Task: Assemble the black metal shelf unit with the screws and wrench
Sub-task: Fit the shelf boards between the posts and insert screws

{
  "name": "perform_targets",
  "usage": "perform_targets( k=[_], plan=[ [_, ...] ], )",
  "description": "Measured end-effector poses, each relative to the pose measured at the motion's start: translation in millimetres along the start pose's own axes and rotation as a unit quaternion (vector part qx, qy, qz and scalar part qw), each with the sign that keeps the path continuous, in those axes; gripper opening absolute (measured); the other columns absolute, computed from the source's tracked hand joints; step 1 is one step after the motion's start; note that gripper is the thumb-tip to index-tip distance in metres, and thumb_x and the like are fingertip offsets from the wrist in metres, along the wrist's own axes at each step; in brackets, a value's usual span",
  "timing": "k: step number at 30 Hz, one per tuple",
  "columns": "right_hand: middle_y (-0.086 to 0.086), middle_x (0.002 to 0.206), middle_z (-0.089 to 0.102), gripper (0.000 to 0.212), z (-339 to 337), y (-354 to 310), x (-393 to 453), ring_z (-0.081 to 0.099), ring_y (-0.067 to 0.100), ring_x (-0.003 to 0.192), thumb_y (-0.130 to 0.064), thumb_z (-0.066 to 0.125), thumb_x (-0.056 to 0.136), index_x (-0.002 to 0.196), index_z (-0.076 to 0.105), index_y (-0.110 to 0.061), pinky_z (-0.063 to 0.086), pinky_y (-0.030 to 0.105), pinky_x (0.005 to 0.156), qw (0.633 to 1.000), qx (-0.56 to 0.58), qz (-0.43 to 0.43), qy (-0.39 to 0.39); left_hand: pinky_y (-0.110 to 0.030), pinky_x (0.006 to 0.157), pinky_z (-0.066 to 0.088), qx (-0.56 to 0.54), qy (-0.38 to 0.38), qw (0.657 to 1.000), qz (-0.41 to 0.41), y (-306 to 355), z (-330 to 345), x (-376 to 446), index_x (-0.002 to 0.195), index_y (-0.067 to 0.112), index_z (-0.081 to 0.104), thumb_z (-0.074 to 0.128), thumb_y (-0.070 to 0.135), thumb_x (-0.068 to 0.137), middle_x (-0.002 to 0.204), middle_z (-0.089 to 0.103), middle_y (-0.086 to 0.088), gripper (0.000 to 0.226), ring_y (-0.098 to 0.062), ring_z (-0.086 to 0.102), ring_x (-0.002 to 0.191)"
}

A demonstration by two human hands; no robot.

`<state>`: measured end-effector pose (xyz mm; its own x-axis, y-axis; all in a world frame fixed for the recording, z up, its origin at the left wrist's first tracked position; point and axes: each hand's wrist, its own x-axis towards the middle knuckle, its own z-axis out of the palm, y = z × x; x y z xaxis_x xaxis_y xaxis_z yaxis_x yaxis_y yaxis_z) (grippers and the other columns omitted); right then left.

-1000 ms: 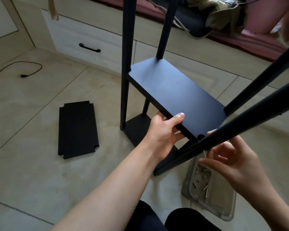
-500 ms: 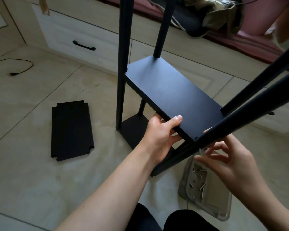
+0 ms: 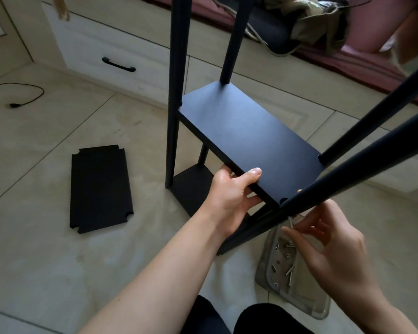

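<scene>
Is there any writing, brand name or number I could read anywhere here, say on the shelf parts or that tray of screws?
None can be read.
Black shelf panel: plain, no label.
Spare panel on the floor: plain.
Clear tray of screws: no marking visible.
White drawer: only a black handle, no text.

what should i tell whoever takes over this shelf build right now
Left hand: grips the near edge of the middle shelf panel, thumb on top, steadying it.
Right hand: pinches a screw beside the near-right pole.
Screws: spares lie in the clear plastic tray on the floor under the right hand.
Done: bottom panel sits between the poles; middle panel is in position.
Left: drive the screw at the near-right corner, check the other corners, then fit the loose panel lying on the floor to the left. No wrench in view.
</scene>
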<state>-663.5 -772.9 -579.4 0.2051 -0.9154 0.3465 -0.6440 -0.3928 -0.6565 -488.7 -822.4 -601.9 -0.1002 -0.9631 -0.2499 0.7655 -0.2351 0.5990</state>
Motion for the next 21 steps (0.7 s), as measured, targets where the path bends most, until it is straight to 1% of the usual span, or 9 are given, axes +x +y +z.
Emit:
perform_targets(
  k=[3,5,8,11,15,17,19,20,21],
  plan=[
    [-0.01,0.079,0.06,0.05,-0.3,0.6,-2.3,0.065,0.011,0.069,-0.022,0.077,0.071,0.116,0.056,-0.024,0.055,0.016,0.072,1.0,0.023,0.001,0.001,-0.052,0.091,0.057,-0.004,0.005,1.0,0.004,-3.9,-1.8,-1.1,0.129,0.01,0.054,0.056,-0.001,0.098,0.128,0.065,-0.018,0.033,-0.036,0.065,0.114],
    [-0.009,0.079,0.059,0.047,-2.7,1.0,-2.4,0.065,0.012,0.07,-0.028,0.074,0.071,0.114,0.056,-0.029,0.054,0.014,0.074,0.999,0.044,0.01,-0.006,-0.049,0.089,0.058,-0.011,0.008,1.0,0.009,-7.6,0.3,-2.6,0.126,0.011,0.055,0.057,-0.001,0.098,0.127,0.065,-0.017,0.031,-0.035,0.066,0.114],
    [-0.005,0.08,0.06,0.056,-13.7,6.1,3.8,0.063,0.013,0.07,-0.01,0.079,0.071,0.116,0.056,-0.032,0.053,0.015,0.076,0.997,0.069,0.026,-0.037,-0.043,0.083,0.06,-0.028,0.027,0.999,0.009,-16.0,8.0,-4.9,0.126,0.008,0.056,0.058,-0.001,0.097,0.127,0.065,-0.019,0.03,-0.035,0.065,0.115],
    [-0.002,0.084,0.06,0.066,-29.3,12.2,10.2,0.06,0.017,0.069,0.013,0.076,0.072,0.122,0.056,-0.024,0.054,0.021,0.076,0.993,0.076,0.037,-0.086,-0.041,0.083,0.06,-0.051,0.05,0.997,0.009,-25.8,16.3,-7.0,0.128,0.009,0.055,0.06,-0.002,0.096,0.125,0.066,-0.017,0.034,-0.033,0.066,0.114],
    [0.005,0.085,0.058,0.061,-36.1,12.5,11.4,0.059,0.02,0.069,0.014,0.072,0.076,0.123,0.056,-0.021,0.056,0.032,0.077,0.991,0.075,0.056,-0.1,-0.044,0.089,0.059,-0.08,0.067,0.994,0.021,-34.3,21.9,-8.9,0.129,0.012,0.056,0.06,-0.004,0.095,0.126,0.066,-0.017,0.038,-0.034,0.066,0.114],
    [0.009,0.083,0.057,0.056,-36.9,10.7,10.3,0.06,0.02,0.07,0.009,0.072,0.079,0.124,0.057,-0.021,0.057,0.035,0.078,0.99,0.077,0.063,-0.097,-0.047,0.092,0.057,-0.098,0.073,0.992,0.027,-36.9,23.8,-10.5,0.129,0.011,0.056,0.059,-0.006,0.094,0.126,0.066,-0.019,0.039,-0.036,0.066,0.115],
    [0.006,0.082,0.06,0.045,-37.5,7.4,8.5,0.063,0.018,0.071,-0.01,0.072,0.082,0.122,0.058,-0.024,0.057,0.035,0.076,0.991,0.083,0.067,-0.083,-0.046,0.091,0.058,-0.114,0.077,0.99,0.03,-38.7,24.9,-12.6,0.129,0.01,0.056,0.058,-0.007,0.094,0.127,0.066,-0.02,0.04,-0.038,0.065,0.116],
    [0.006,0.081,0.061,0.041,-36.4,5.6,7.1,0.065,0.019,0.07,-0.022,0.071,0.081,0.12,0.058,-0.026,0.058,0.037,0.074,0.991,0.087,0.075,-0.072,-0.045,0.089,0.058,-0.117,0.077,0.99,0.032,-39.1,24.9,-13.5,0.129,0.01,0.056,0.058,-0.007,0.094,0.127,0.066,-0.02,0.04,-0.038,0.065,0.116],
    [0.007,0.08,0.063,0.039,-34.1,4.5,5.7,0.066,0.021,0.07,-0.027,0.07,0.08,0.118,0.059,-0.027,0.058,0.042,0.071,0.99,0.095,0.087,-0.055,-0.044,0.087,0.058,-0.119,0.077,0.989,0.035,-39.0,24.4,-14.2,0.128,0.011,0.056,0.058,-0.007,0.094,0.127,0.066,-0.021,0.039,-0.038,0.065,0.116]
  ],
)
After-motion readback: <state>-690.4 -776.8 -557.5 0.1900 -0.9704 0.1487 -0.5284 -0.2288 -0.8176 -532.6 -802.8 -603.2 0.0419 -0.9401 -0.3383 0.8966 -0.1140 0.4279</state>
